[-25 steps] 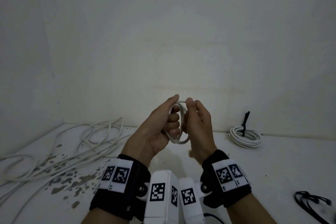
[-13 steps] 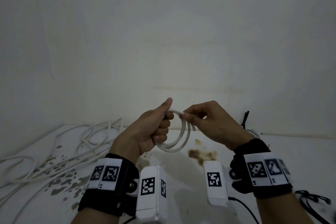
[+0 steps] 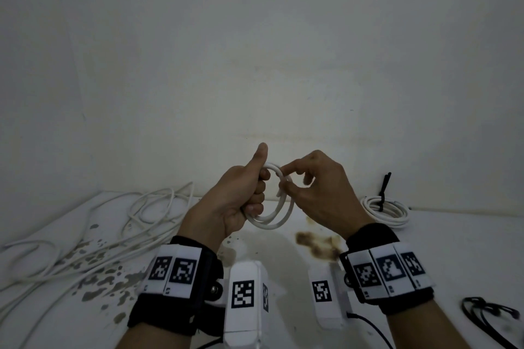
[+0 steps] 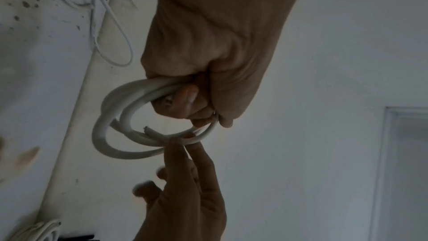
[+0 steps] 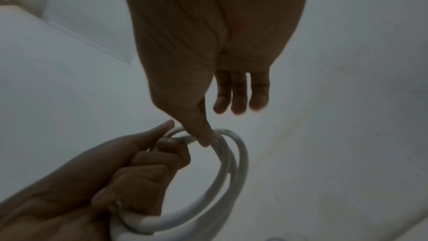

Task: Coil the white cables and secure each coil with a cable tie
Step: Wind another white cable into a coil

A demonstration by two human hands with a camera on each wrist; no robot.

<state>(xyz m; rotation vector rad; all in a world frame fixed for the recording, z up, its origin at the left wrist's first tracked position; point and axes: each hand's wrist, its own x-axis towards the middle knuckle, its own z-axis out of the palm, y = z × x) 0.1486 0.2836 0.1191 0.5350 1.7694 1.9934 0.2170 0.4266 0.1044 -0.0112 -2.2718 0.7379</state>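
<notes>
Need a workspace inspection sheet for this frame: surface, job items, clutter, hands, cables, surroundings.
Surface: white tabletop, dark flecks left, brown stain centre.
Job's things: small white cable coil in hand, untied; finished white coil with black tie at the wall.
Clutter: nothing seen.
Grippers: left hand grips the small coil; right hand pinches its loose end.
Cables: loose white cables left; black ties right.
Surroundings: plain white wall.

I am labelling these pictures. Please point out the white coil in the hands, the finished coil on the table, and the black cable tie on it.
white coil (image 3: 279,222): head view, lower loop.
finished coil (image 3: 395,214): head view, right side.
black cable tie (image 3: 385,183): head view, upright tail.
</notes>
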